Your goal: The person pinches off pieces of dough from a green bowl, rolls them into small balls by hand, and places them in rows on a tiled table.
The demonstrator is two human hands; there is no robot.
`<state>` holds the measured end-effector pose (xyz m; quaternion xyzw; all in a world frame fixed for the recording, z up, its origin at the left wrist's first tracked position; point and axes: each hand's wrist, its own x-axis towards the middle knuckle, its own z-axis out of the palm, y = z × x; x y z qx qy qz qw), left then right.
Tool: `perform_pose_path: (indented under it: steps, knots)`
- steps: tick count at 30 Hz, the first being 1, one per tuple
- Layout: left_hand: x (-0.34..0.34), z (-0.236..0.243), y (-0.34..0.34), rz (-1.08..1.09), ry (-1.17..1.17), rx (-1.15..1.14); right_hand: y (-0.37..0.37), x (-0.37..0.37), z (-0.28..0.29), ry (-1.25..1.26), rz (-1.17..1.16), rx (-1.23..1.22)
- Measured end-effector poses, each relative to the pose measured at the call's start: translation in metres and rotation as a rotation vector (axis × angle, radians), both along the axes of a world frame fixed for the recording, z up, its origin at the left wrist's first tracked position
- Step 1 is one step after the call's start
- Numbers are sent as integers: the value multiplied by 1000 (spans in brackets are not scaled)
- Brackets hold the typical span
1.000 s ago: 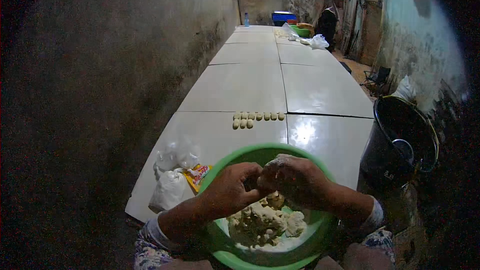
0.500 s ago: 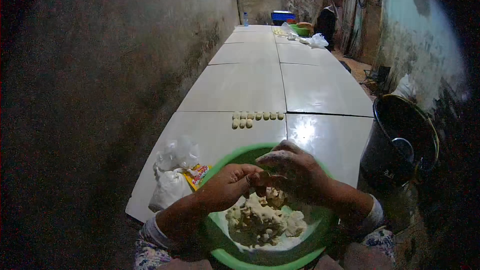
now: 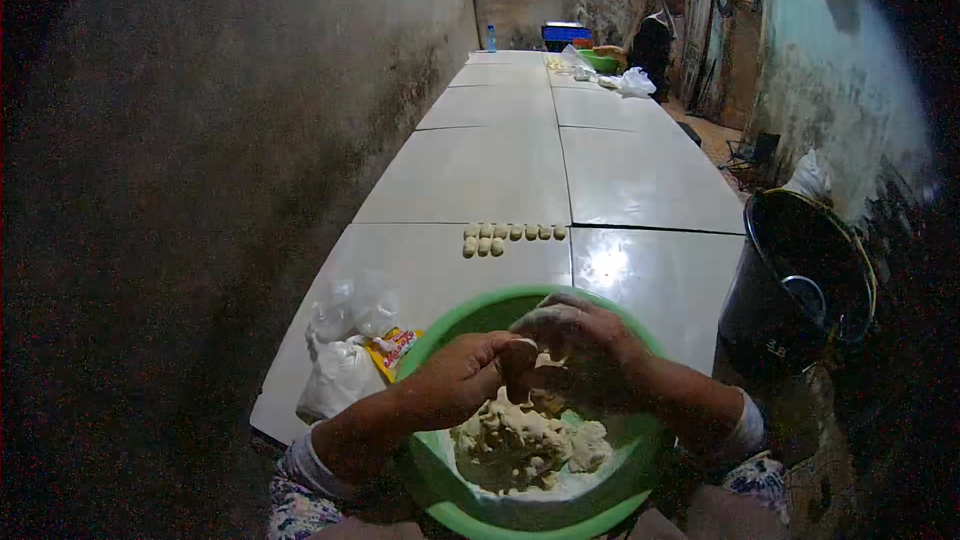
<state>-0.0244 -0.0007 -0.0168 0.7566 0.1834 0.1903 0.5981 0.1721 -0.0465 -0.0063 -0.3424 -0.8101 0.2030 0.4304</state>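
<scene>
Both of my hands are close together above a green basin (image 3: pixel 455 323) that holds crumbly, pale dough (image 3: pixel 520 440) with flour around it. My left hand (image 3: pixel 470 370) is closed, its thumb and forefinger pinching a small piece of dough (image 3: pixel 526 342) that shows pale at the tips. Facing it, my right hand (image 3: pixel 590 340) curves inward, its fingers dusted with flour. A pale bit shows under those fingers; the palm is turned away and what it holds is hidden. Beyond the basin, several small dough pieces (image 3: pixel 500 232) lie in two rows on the white table (image 3: pixel 460 175).
Left of the basin sit clear and white plastic bags (image 3: pixel 340 375) and a yellow packet (image 3: pixel 393 348). A large black tub (image 3: pixel 760 290) stands off the table's right edge. The far end holds a blue crate (image 3: pixel 566 32), a green bowl (image 3: pixel 600 62) and a bottle (image 3: pixel 491 37). A wall runs along the left.
My left fingers have tipped upward, so the pale dough at their tips now shows. My right hand has sunk slightly, still curved. The rows of dough pieces look the same.
</scene>
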Motion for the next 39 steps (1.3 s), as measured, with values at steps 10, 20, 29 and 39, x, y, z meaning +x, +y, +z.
perform_pose_path:
  steps: [10,20,29,39]
  knots:
    - [-1,-5,0,-30,-1,34,2,9,-1,50,1,-312]
    - [-3,-10,10,-187,-141,120,2,8,-12,-145,86,-14]
    - [1,-1,-1,183,-12,-42,-2,-1,-5,-93,-72,58]
    - [-3,-2,3,30,-107,-97,4,8,-8,-84,-62,39]
